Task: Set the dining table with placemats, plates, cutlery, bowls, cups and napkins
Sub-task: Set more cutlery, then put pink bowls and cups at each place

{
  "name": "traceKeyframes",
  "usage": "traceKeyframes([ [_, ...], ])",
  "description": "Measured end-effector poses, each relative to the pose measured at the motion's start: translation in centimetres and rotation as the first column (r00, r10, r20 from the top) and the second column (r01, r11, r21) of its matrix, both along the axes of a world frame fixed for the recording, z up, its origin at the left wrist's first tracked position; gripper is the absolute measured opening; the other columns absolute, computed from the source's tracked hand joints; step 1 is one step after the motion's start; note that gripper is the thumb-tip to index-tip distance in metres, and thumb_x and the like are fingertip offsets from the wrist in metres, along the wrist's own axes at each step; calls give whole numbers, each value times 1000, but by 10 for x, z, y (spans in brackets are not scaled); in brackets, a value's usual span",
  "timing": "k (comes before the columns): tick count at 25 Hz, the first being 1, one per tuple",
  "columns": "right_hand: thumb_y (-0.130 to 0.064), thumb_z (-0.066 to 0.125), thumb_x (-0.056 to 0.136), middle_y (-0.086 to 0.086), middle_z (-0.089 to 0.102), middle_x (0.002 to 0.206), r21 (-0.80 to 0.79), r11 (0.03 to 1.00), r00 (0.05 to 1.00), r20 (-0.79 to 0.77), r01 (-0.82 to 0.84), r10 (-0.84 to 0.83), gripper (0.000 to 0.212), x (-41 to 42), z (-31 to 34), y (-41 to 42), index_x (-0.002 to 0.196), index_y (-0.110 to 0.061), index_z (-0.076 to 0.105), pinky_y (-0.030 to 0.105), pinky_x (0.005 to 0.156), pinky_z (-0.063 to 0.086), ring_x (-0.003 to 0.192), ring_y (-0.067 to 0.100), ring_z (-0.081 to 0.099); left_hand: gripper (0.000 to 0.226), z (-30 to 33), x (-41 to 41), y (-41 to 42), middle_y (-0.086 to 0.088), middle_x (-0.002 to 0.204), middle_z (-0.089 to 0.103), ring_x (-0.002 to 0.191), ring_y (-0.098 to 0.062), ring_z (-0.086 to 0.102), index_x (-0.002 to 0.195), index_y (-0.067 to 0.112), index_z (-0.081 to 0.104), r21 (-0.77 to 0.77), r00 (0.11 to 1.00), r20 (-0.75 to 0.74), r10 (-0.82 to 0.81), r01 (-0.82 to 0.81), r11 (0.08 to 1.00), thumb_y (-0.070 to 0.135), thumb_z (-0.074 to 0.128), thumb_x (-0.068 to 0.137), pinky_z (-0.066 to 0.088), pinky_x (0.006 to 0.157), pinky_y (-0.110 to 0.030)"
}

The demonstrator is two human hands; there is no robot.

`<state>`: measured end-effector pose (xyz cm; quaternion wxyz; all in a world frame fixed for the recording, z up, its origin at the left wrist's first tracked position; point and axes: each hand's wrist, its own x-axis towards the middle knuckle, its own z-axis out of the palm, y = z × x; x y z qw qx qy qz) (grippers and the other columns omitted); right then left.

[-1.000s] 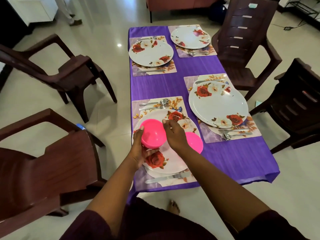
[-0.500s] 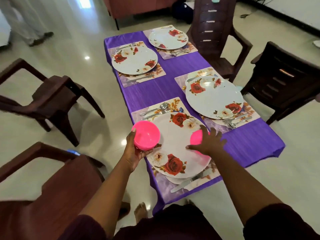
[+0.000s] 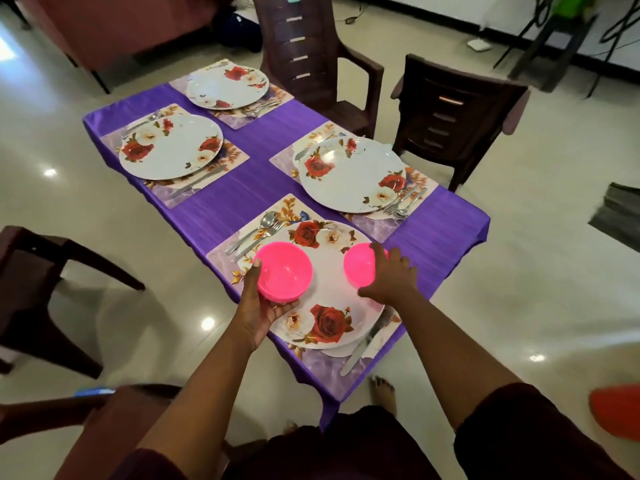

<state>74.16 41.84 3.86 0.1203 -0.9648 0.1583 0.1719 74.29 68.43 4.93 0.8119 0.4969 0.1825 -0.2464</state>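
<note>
Our left hand (image 3: 265, 308) cups the pink bowl stack (image 3: 284, 271), mouths up, over the nearest plate (image 3: 329, 299); right hand (image 3: 389, 277) grips a single pink bowl (image 3: 358, 265) at the plate's right edge.

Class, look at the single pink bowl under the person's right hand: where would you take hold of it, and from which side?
Grip the pink bowl at its rim from above, as the right hand does. It is open side up over the nearest plate, so the round rim is the free edge.
</note>
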Motion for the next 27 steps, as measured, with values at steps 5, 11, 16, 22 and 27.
traceKeyframes([
  [5,-50,71,75,11,3,160,20,1000,987,161,-14,11,96,6,22,26,151,-29,15,63,111,17,145,42,12,79,-5,1,10,-18,126,61,111,-39,63,129,25,50,-30,1000,11,5,-5,1000,69,69,67,52,90,-58],
  [11,-38,60,93,6,64,115,650,743,937,335,-157,-95,34,30,53,144,115,-13,62,33,89,49,102,15,58,77,7,-2,37,-21,131,57,114,-43,60,136,21,45,-49,996,13,85,-85,995,61,67,74,51,87,-62],
  [16,-21,63,90,8,64,100,439,883,912,409,-165,-32,18,39,46,206,102,-7,65,26,70,44,81,15,56,94,6,-2,88,-14,132,55,116,-37,59,142,27,38,53,983,48,177,-179,982,74,66,65,56,82,-52],
  [22,-17,59,94,9,69,98,317,917,890,449,-244,82,17,61,53,250,103,-5,66,23,68,42,77,14,57,65,8,11,117,-10,120,64,108,-29,64,131,28,48,54,977,34,212,-214,975,72,26,89,51,95,-54],
  [27,-15,57,95,10,70,98,249,928,884,445,-275,143,19,83,57,257,107,-4,65,24,68,45,84,23,66,76,3,33,126,-12,122,63,108,-31,65,133,27,48,66,985,24,171,-172,983,77,33,79,53,92,-52],
])
